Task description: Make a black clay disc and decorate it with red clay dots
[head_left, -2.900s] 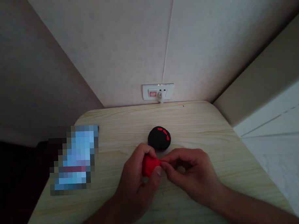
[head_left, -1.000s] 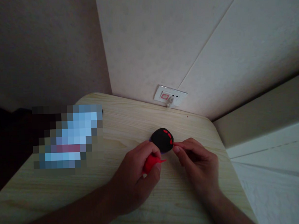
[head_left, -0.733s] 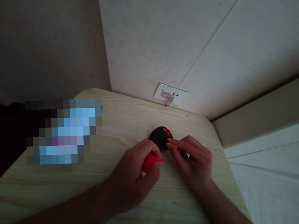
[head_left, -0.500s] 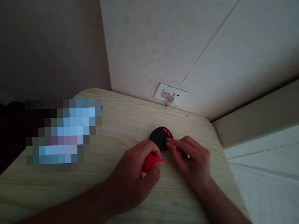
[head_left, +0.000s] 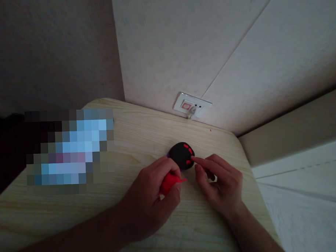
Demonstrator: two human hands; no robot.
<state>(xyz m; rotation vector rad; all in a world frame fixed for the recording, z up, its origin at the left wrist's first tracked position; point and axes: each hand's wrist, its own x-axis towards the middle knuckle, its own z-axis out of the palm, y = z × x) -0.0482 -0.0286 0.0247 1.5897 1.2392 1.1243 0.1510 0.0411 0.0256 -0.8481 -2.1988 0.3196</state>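
Observation:
My left hand [head_left: 155, 198] is closed around a soft red lump that looks like modelling clay [head_left: 169, 183], with a thin pointed bit sticking out to the right. Just beyond it, a black domed disc [head_left: 179, 155] lies on the table, a trace of purple showing under its edge. Several small red pieces [head_left: 190, 151] sit along the disc's right side. My right hand [head_left: 221, 181] is at that side, its index fingertip touching the disc's rim near the red pieces. Its thumb stands apart from the index finger, and nothing shows between them.
The light wood-grain table [head_left: 140, 130] has rounded back corners against the wall. A blurred-out bright rectangle [head_left: 83, 143] lies at its left. A wall socket [head_left: 193, 106] with something plugged in is behind the disc. A pale ledge [head_left: 295, 129] borders the right side.
My right thumb has parted from the index finger, and the hand has shifted slightly right. Another red piece now shows on the disc's lower right. The left hand has stayed put.

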